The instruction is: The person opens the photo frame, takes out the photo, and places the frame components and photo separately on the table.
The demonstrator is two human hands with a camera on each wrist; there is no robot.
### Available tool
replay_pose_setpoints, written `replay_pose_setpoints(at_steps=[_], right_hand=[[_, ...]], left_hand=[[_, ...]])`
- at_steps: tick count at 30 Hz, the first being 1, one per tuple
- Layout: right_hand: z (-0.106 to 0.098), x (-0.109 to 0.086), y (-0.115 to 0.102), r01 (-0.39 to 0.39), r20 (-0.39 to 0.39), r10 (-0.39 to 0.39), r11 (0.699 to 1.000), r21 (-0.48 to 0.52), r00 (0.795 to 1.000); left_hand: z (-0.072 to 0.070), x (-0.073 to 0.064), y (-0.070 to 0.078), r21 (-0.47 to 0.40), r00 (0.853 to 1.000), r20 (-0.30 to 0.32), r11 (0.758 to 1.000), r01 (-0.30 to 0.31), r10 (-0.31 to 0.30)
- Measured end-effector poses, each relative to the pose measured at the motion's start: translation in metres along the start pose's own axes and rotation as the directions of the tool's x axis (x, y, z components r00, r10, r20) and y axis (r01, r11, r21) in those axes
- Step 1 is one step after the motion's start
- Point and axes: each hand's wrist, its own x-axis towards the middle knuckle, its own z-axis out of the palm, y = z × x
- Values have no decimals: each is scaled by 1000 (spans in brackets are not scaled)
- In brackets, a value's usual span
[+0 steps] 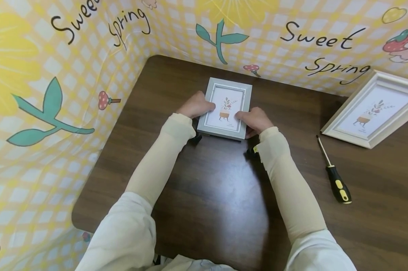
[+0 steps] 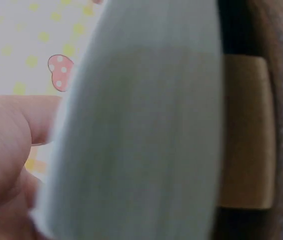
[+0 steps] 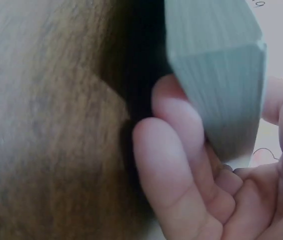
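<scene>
A small picture frame point(image 1: 219, 131) with a pale grey-green border and a plant-pot print is gripped at both sides over the table. My left hand point(image 1: 196, 105) holds its left edge, thumb on the front. On the opposite edge, my right hand point(image 1: 257, 119) has its thumb on the front too. In the right wrist view, fingers point(image 3: 162, 157) curl under the frame's corner point(image 3: 216, 75), above the wood. The left wrist view shows the frame's side point(image 2: 141, 130) close up, with a brown block-like piece point(image 2: 246, 132) projecting behind it.
A larger cream picture frame point(image 1: 347, 138) with a similar print stands tilted at the right. Below it lies a screwdriver point(image 1: 335, 184) with a black and yellow handle. A yellow checked cloth point(image 1: 176, 41) rises along the back and left edges of the dark wooden table point(image 1: 220, 210).
</scene>
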Motion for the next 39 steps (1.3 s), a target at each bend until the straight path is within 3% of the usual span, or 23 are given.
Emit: replay_pose_setpoints(at_steps=[13, 17, 22, 27, 29, 31, 34, 36, 39], right_hand=[[-2, 3, 5, 21, -5, -20, 999, 40, 1000], [-3, 4, 7, 46, -7, -45, 998, 53, 999], [-6, 9, 10, 73, -10, -73, 993, 90, 997], [-5, 14, 13, 134, -18, -133, 976, 173, 991], [-4, 15, 14, 162, -21, -162, 950, 268, 987], [-4, 15, 16, 176, -6, -190, 894, 412, 982], [-5, 16, 19, 145, 43, -223, 758, 636, 974], [-7, 17, 21, 110, 85, -246, 679, 726, 965], [-7, 19, 24, 79, 126, -270, 637, 767, 955]], left_hand=[[1, 1, -2, -89, 1000, 7, 996, 30, -29], [0, 4, -6, -161, 1000, 10, 987, -1, 3], [0, 9, -15, -341, 995, 23, 936, -84, 97], [1, 13, -24, -503, 986, 69, 859, -95, 150], [1, 13, -25, -513, 983, 75, 852, -106, 167], [2, 13, -26, -489, 980, 71, 863, -126, 183], [2, 13, -27, -446, 977, 61, 881, -157, 205], [2, 12, -28, -438, 975, 62, 884, -167, 215], [2, 12, -30, -449, 970, 70, 876, -179, 234]])
